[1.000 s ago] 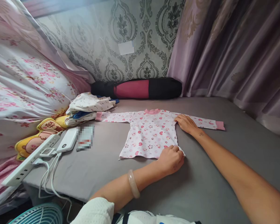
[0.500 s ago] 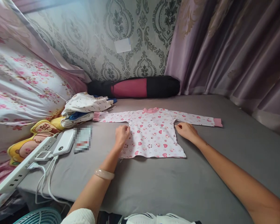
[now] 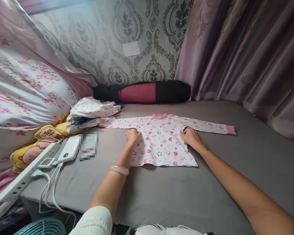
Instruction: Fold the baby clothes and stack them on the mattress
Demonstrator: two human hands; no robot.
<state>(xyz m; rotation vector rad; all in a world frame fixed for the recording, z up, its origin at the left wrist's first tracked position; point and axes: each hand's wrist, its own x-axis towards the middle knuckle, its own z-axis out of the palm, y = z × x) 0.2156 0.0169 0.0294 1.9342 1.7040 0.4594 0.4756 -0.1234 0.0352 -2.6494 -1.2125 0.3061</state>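
Observation:
A white long-sleeved child's shirt (image 3: pixel 159 140) with pink hearts, pink collar and pink cuffs lies spread flat, its sleeves stretched out to both sides. My left hand (image 3: pixel 133 136) grips the shirt's left edge just below the armpit, fingers closed on the cloth. On the opposite edge, my right hand (image 3: pixel 191 136) pinches the fabric under the other sleeve. The fingertips of both hands are partly hidden. A pale bangle (image 3: pixel 119 170) circles my left wrist.
The shirt lies on a grey sheet (image 3: pixel 210 182). Left are folded clothes (image 3: pixel 91 109), a power bank (image 3: pixel 70 148), a power strip (image 3: pixel 29 173) with cables, a blurred packet (image 3: pixel 88 147) and a yellow pig cushion (image 3: pixel 26 153). A black and red roll (image 3: pixel 137 92) lies by the wall.
Both hands have moved inward onto the shirt's side edges and now hold the cloth near the armpits. The shirt still lies flat. The view has shifted slightly.

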